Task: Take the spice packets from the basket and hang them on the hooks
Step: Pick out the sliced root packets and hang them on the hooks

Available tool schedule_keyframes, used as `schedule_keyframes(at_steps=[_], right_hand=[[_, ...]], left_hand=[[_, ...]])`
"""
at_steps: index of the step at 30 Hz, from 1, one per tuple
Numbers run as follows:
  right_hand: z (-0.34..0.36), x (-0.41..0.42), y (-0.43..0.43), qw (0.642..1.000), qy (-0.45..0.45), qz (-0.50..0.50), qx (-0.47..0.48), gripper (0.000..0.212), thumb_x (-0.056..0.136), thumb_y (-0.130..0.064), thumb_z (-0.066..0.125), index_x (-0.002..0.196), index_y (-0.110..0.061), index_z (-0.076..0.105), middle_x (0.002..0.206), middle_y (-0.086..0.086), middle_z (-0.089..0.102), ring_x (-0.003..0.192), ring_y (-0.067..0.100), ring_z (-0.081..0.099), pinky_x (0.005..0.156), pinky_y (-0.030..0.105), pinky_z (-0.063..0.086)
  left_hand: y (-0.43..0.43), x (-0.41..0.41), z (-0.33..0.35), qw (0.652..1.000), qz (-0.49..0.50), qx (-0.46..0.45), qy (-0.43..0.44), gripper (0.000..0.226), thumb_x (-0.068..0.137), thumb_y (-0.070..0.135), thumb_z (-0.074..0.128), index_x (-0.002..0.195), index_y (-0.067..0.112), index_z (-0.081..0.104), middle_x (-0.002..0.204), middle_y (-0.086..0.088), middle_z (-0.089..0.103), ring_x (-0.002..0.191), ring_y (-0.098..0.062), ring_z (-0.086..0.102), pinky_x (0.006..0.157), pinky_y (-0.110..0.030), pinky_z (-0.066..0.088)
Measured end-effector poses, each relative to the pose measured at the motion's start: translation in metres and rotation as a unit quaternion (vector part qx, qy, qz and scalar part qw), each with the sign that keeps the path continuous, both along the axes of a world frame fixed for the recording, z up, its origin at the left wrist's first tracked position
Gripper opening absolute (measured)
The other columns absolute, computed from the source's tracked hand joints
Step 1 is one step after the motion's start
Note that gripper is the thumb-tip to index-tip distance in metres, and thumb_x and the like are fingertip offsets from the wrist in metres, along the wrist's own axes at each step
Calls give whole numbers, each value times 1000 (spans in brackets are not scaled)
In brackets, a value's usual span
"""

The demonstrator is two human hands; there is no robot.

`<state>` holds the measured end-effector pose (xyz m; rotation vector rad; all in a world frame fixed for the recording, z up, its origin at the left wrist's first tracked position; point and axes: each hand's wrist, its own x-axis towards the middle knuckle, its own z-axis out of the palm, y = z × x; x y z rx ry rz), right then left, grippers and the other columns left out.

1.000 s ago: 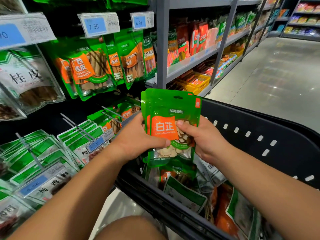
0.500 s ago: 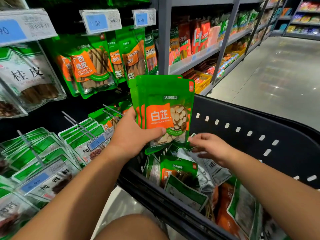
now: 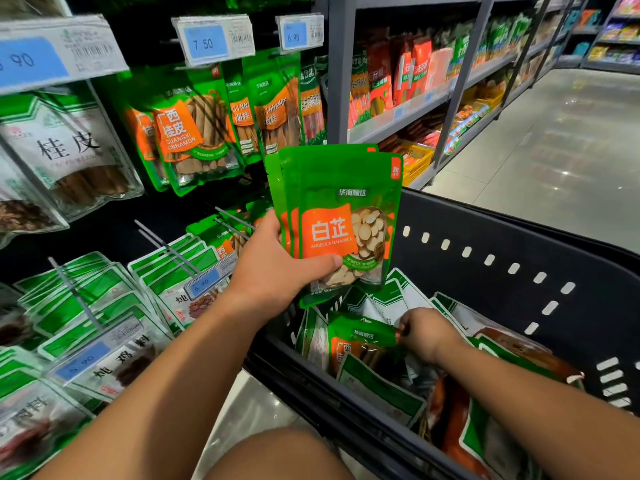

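My left hand [image 3: 277, 271] grips a small stack of green and orange angelica packets [image 3: 343, 216], upright above the near left corner of the black basket [image 3: 502, 244]. Down inside the basket, my right hand [image 3: 426, 332] pinches the top corner of a green cinnamon packet [image 3: 360, 341] lying among several other spice packets [image 3: 384, 389]. Bare metal hooks [image 3: 235, 220] stick out from the dark display wall just left of my left hand, and more hooks [image 3: 162, 245] sit further left.
Cinnamon packets [image 3: 194, 133] hang on the upper hooks under price tags [image 3: 213, 41]. White and green packets [image 3: 86, 306] fill the lower left pegs. Grey shelving [image 3: 408, 109] with snack bags runs back on the right beside a shiny floor aisle [image 3: 554, 150].
My right hand let go of the angelica stack and dropped into the basket onto a cinnamon packet. My left hand lifted the stack slightly, holding it alone.
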<state>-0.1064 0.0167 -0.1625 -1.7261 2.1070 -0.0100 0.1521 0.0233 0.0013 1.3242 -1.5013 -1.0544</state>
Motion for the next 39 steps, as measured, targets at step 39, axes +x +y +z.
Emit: schedule_keyframes(at_steps=[39], right_hand=[[157,-38,-14,710,-502,-313,-382,21,105,-27,54,86,-20,61,91,10,67,85,27,66,81,41,54]], left_hand=[[-6,-2,-7,993,98,-49,-38,56,72,22,92,111,23,53,94,15,68,66,16,62,62,-10,44]])
